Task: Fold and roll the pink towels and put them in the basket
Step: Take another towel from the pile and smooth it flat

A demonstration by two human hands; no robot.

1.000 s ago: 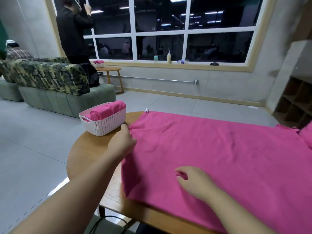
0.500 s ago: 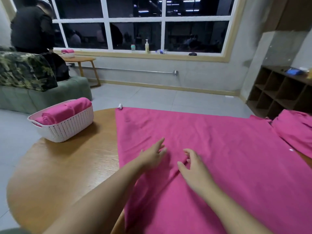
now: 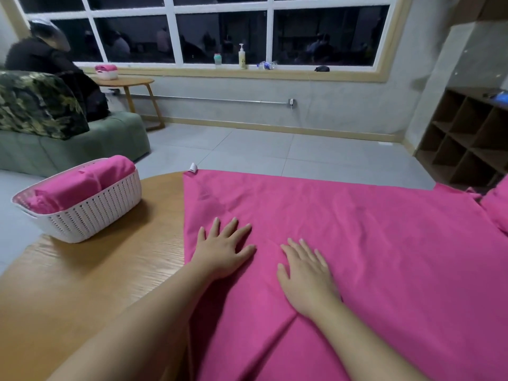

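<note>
Nearest, I see my left hand (image 3: 223,250) and right hand (image 3: 306,273) flat on the pink towel (image 3: 357,243), fingers spread open, gripping nothing; the towel lies across the table (image 3: 90,273); farther left, the white basket (image 3: 90,213) holds rolled towels (image 3: 82,185).

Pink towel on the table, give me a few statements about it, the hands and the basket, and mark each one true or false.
1. Both hands lie flat and open on the spread pink towel. True: left hand, right hand.
2. The white basket is empty. False: it holds rolled pink towels.
3. The basket stands on the wooden table, left of the spread towel. True.
4. The spread towel is already rolled up. False: it lies flat.
5. The right hand's fingers pinch a towel corner. False: they rest flat, extended.
</note>
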